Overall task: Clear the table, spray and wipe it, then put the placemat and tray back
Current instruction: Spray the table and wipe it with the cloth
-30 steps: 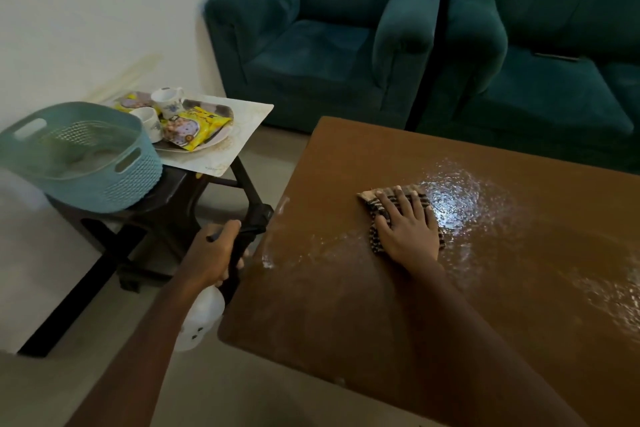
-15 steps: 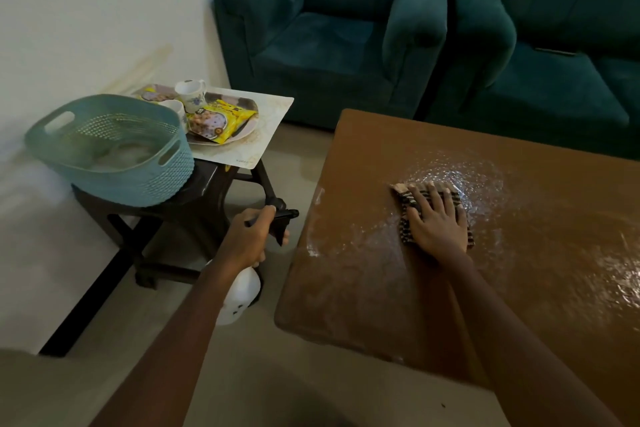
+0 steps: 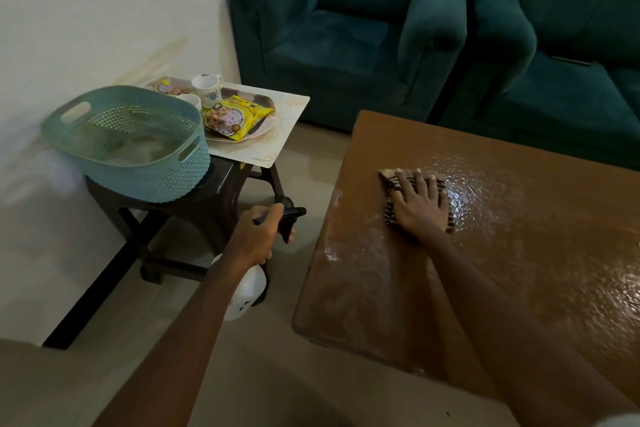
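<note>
The brown table point(image 3: 519, 253) is wet and glistening with spray. My right hand point(image 3: 420, 206) lies flat on a striped cloth point(image 3: 389, 180), pressing it onto the tabletop near the left edge. My left hand point(image 3: 258, 236) grips the black trigger head of a white spray bottle point(image 3: 246, 291), held low beside the table over the floor. The pale placemat point(image 3: 280, 135) lies on a dark side stool, with the tray point(image 3: 249, 133) on top of it carrying two cups and yellow snack packets.
A teal perforated basket point(image 3: 128, 142) sits on the dark stool point(image 3: 214, 184) at the left, against the white wall. Two dark green armchairs point(image 3: 346, 38) stand behind the table. Pale floor runs between stool and table.
My view has shifted so the table sits further right. My right hand stays pressed on the cloth in the wet patch. My left hand still holds the bottle low.
</note>
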The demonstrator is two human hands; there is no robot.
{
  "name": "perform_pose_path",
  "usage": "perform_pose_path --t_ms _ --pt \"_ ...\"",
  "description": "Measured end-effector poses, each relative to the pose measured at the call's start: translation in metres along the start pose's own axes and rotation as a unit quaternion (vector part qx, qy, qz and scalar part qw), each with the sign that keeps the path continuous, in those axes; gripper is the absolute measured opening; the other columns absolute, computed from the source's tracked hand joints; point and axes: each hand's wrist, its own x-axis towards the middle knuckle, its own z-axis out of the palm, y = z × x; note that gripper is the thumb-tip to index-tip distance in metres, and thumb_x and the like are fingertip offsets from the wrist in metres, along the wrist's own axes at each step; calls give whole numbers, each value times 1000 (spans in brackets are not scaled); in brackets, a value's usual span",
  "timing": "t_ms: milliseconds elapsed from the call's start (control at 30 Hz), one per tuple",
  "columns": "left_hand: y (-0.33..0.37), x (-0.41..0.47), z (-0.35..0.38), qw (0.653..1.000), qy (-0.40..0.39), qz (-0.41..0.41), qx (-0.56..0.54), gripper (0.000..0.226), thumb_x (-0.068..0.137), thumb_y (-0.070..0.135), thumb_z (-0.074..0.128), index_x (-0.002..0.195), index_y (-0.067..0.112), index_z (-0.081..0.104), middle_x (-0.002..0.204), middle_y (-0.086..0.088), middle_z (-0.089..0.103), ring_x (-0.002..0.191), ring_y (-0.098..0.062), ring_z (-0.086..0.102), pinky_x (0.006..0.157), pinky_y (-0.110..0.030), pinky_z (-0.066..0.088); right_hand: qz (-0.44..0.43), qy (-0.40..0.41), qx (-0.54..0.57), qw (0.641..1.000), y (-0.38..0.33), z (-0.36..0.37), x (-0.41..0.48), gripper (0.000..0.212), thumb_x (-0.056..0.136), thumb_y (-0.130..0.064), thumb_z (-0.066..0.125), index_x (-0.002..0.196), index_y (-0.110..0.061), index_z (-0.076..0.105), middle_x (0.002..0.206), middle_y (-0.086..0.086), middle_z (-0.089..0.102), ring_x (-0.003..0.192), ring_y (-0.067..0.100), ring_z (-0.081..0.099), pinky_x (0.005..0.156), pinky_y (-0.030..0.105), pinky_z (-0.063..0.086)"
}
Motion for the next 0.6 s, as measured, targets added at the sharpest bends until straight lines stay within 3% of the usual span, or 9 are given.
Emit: perform_pose_path --t_ms 167,233,367,467,600 --pt "0 -14 4 998 47 -1 -30 46 106 26 37 67 17 58 39 6 54 43 -22 42 45 -24 35 -125 -23 -26 992 -65 16 6 55 102 -55 19 155 -43 9 166 -5 -7 152 20 -10 119 48 -8" --pt "-2 -18 3 998 43 2 -38 48 107 26 35 66 16 58 41 4 56 43 -24 41 49 -27 35 -199 -32 -42 979 -78 25 -10 54 102 -54 20 154 -45 13 166 -7 -5 152 18 -11 119 46 -8" --pt "-6 -18 4 1000 14 12 -20 54 107 29 33 72 10 69 56 -3 66 39 -21 42 42 -24 34 -300 -36 -51 952 -56 31 -57 56 96 -60 10 152 -53 13 165 -15 -3 152 12 -11 119 39 -10" --pt "-9 -18 5 1000 0 0 -10 52 107 32 33 79 9 71 65 -5 71 44 -21 46 41 -24 35 -272 -27 -51 961 -20 27 -69 63 88 -63 2 150 -55 7 164 -18 -3 151 9 -10 121 38 -8" --pt "-11 -26 9 1000 -30 5 2 51 105 37 34 84 11 73 78 -7 75 46 -22 47 43 -27 36 -141 14 -42 989 37 15 -64 67 87 -63 2 153 -51 8 165 -14 -1 151 8 -8 121 37 -4"
